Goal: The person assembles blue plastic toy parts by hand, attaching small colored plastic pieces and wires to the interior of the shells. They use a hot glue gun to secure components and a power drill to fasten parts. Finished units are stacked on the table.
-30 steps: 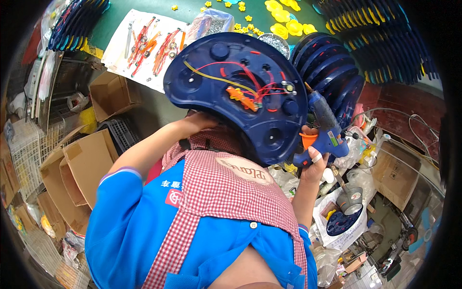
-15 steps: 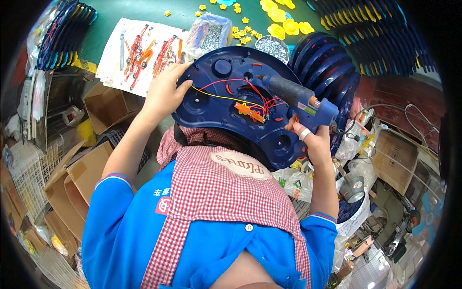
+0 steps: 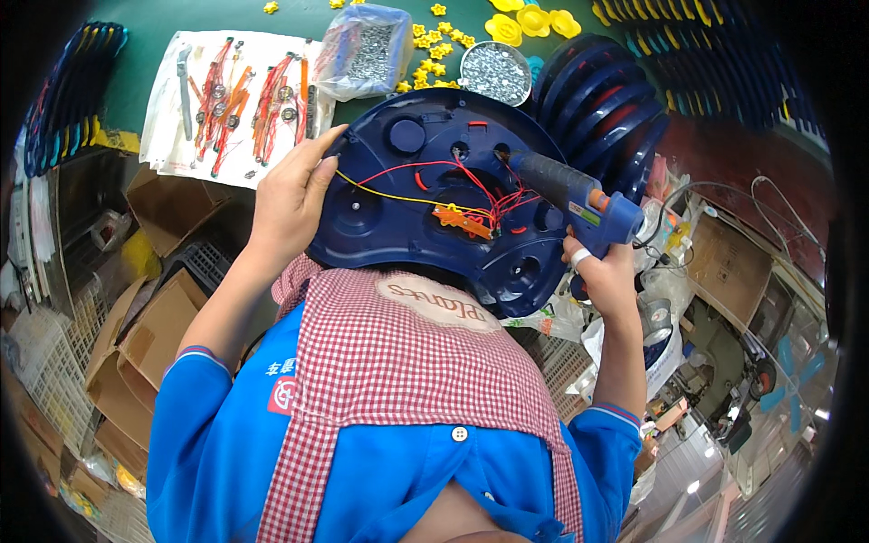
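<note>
Gripping blue shell [image 3: 407, 217] left [image 3: 290, 195], glue gun [image 3: 579, 195] right [image 3: 606, 276], beside screw bowl [image 3: 495, 72].

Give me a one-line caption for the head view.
Left hand steadies a wired blue plastic shell while right hand aims a glue gun at it.

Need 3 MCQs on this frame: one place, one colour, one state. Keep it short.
1. Where is the round bowl of screws?
A. beyond the blue shell on the green table
B. in a cardboard box
C. in the left hand

2. What colour is the small circuit board on the blue plastic shell?
A. green
B. orange
C. white

3. What does the right hand hold?
A. nothing
B. pliers
C. glue gun

Key: 1 A, it sits on the table past the shell's far edge. 2 B, orange among red and yellow wires. 3 C, fingers wrap its handle, nozzle on the shell.
</note>
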{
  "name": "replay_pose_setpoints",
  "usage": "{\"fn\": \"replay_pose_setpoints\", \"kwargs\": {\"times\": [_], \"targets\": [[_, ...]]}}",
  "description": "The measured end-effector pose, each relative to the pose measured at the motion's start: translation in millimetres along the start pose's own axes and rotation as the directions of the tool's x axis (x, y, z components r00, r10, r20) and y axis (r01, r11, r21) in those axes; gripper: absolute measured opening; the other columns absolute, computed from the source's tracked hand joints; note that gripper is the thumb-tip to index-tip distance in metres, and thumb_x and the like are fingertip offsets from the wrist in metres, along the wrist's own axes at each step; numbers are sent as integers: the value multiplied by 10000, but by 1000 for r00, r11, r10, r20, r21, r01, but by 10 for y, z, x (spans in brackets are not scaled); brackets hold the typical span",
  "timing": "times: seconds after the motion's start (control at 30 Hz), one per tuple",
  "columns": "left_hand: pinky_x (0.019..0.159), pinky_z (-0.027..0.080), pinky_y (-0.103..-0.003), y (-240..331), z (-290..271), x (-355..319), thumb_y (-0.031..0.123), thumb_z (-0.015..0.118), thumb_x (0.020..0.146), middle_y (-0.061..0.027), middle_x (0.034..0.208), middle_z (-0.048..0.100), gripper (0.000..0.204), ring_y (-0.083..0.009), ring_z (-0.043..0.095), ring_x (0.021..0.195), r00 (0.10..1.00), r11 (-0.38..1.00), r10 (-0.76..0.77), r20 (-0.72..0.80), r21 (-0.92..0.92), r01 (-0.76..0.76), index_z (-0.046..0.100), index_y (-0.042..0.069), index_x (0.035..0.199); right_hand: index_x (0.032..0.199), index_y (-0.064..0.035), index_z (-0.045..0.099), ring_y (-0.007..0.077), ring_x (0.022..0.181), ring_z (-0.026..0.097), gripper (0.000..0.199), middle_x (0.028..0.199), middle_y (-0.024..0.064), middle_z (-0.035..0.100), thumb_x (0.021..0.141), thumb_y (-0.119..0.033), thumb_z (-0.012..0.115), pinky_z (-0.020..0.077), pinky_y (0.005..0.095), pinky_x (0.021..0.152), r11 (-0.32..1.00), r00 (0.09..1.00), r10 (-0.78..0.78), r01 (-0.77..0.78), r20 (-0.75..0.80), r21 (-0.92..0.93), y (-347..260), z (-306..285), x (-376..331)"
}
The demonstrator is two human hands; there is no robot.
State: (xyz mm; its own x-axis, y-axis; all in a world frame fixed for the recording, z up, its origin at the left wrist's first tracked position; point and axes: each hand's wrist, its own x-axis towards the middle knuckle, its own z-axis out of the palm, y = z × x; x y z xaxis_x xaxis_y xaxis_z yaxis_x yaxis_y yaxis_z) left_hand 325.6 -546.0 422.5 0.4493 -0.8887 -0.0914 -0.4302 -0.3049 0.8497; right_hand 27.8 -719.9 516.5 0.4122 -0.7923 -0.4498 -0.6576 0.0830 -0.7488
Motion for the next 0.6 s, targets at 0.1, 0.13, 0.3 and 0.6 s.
{"fn": "replay_pose_setpoints", "kwargs": {"times": [0.1, 0.13, 0.3, 0.6], "targets": [[788, 474, -300, 31, 11, 8, 123, 542, 931, -135, 959, 620, 318, -253, 620, 868, 1000, 1000, 3, -2, -22, -3, 567, 77, 1245, 1158, 12, 533, 137, 765, 594, 393, 904, 58, 599, 787, -37, 653, 491, 287, 711, 998, 998, 66, -66, -19, 3, 78, -129, -82], [811, 477, -298, 5, 11, 4, 113, 545, 927, -144, 1015, 634, 327, -237, 626, 897, 1000, 999, -25, 15, -26, 26, 566, 72, 1251, 1161, 8, 533, 136, 774, 595, 399, 906, 58, 601, 785, -39, 658, 493, 290, 721, 996, 996, 81, -79, -38, 35, 114, -173, -138], [768, 501, -290, -78, 30, 25, 70, 550, 913, -160, 1084, 649, 355, -189, 659, 872, 996, 997, -67, 52, -40, 69, 563, 80, 1268, 1125, -17, 548, 107, 850, 565, 387, 971, 47, 582, 759, -57, 670, 466, 264, 770, 974, 993, 108, -95, 49, -208, 129, -260, -353], [906, 445, -235, -90, -631, 27, 4, 526, 931, -71, 1149, 621, 343, -111, 561, 1028, 962, 961, -77, -262, -276, 2, 550, -25, 1272, 1208, 41, 467, 294, 881, 646, 604, 942, 166, 640, 687, -186, 673, 516, 398, 811, 915, 994, 105, -95, -5, 392, 147, -376, -488]]}}
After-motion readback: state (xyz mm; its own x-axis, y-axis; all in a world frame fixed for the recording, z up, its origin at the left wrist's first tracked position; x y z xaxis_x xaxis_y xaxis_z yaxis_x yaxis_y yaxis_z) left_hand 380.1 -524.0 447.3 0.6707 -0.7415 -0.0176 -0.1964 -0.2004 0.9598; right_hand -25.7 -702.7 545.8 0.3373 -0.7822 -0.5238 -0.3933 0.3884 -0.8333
